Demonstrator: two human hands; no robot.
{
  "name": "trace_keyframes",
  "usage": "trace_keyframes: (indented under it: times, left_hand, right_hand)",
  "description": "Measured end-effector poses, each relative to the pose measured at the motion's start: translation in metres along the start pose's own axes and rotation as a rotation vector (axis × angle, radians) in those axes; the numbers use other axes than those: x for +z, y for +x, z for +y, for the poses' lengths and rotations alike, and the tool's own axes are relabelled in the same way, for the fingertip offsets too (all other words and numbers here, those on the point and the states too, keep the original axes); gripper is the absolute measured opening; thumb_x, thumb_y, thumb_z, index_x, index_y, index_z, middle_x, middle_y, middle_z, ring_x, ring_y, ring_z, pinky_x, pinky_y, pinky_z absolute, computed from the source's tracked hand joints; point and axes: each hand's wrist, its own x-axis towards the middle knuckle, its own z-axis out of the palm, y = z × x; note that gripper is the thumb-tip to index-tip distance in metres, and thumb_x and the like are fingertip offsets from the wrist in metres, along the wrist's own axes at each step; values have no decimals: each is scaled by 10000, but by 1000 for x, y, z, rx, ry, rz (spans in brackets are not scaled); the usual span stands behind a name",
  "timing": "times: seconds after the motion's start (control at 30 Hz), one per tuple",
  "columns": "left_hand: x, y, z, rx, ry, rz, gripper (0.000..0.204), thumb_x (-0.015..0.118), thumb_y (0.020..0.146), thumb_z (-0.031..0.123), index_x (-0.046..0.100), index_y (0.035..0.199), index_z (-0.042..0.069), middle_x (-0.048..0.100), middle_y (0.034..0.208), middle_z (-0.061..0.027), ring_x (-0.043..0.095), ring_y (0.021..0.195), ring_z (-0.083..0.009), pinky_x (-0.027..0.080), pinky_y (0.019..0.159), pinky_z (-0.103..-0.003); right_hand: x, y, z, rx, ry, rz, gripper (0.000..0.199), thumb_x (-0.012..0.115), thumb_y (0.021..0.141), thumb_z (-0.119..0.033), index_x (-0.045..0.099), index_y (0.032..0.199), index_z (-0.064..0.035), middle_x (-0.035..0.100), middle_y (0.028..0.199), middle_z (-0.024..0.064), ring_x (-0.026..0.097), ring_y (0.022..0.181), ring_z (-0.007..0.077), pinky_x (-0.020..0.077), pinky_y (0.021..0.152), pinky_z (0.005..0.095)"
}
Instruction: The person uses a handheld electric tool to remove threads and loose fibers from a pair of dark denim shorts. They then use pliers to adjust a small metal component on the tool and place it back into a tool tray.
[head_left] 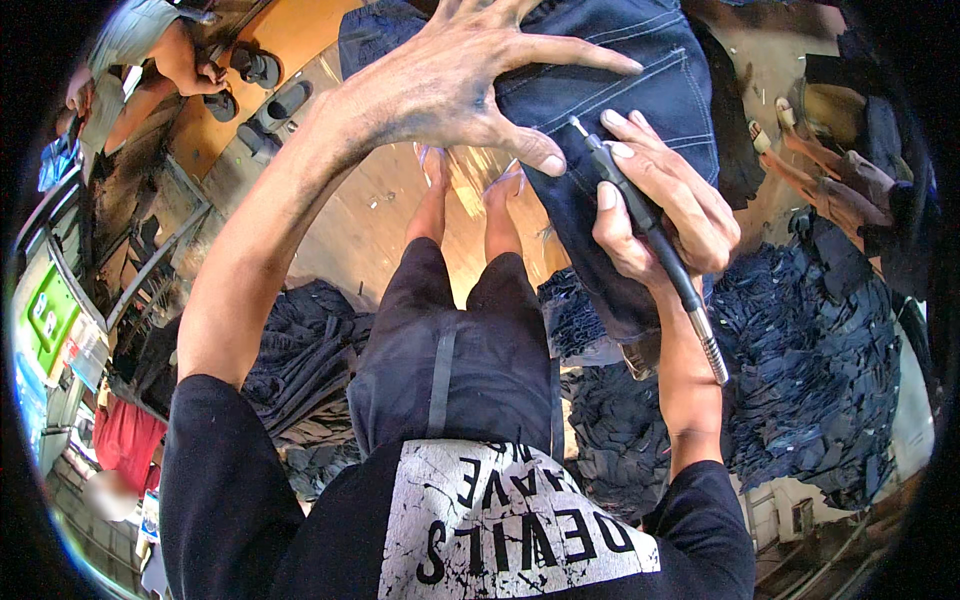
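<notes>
The left hand (450, 85), fingers spread apart, lies over the blue jeans (600, 95). The right hand (685, 205) is clamped around the pen tool (666, 255). Best to hold the cloth flat and steer the tip gently.

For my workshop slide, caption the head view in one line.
Right fingers hold a pen-like tool over dark stitched denim; left fingers spread across the denim.

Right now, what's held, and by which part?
Your right grip holds a slim black pen-shaped tool by its body; the left grip lies spread on dark blue denim.
</notes>
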Motion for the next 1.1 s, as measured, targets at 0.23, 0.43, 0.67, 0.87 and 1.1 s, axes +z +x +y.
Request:
trace_keyframes:
  times: [0.23,0.43,0.67,0.87,1.1]
  left_hand:
    - [6,1,-5,31,43,10,946,826,758,689,479,1592,408,-48,1776,-233,-132,1594,-546,76,1242,-794]
    - [9,2,-8,-2,193,-27,958,780,767,758,460,1601,411,-90,1778,-214,-164,1591,-536,58,1225,-819]
    - [9,-1,-6,4,116,-17,983,748,759,818,451,1605,415,-121,1780,-193,-192,1591,-519,32,1219,-825]
    - [9,1,-6,-11,79,-31,974,742,757,830,463,1596,421,-116,1782,-185,-195,1591,-515,27,1215,-830]
    - [7,1,-6,-16,63,-40,971,747,756,827,468,1592,421,-96,1783,-182,-193,1592,-510,30,1221,-826]
  right_hand:
    - [4,0,2,-2,58,-39,213,779,771,-26,764,963,66,780,945,227,799,1003,367,639,968,509]
    - [5,1,1,5,62,-54,211,783,781,-33,767,968,65,781,945,222,796,1019,366,636,974,508]
    - [7,1,0,12,49,-25,234,764,773,-10,753,993,70,779,932,220,794,1024,379,640,960,526]
    - [6,-1,1,37,41,-6,249,749,764,6,747,1004,75,778,926,220,791,1026,392,639,955,536]
    - [8,-1,3,40,41,29,256,745,770,-3,747,1011,83,776,934,238,791,1026,396,636,962,533]
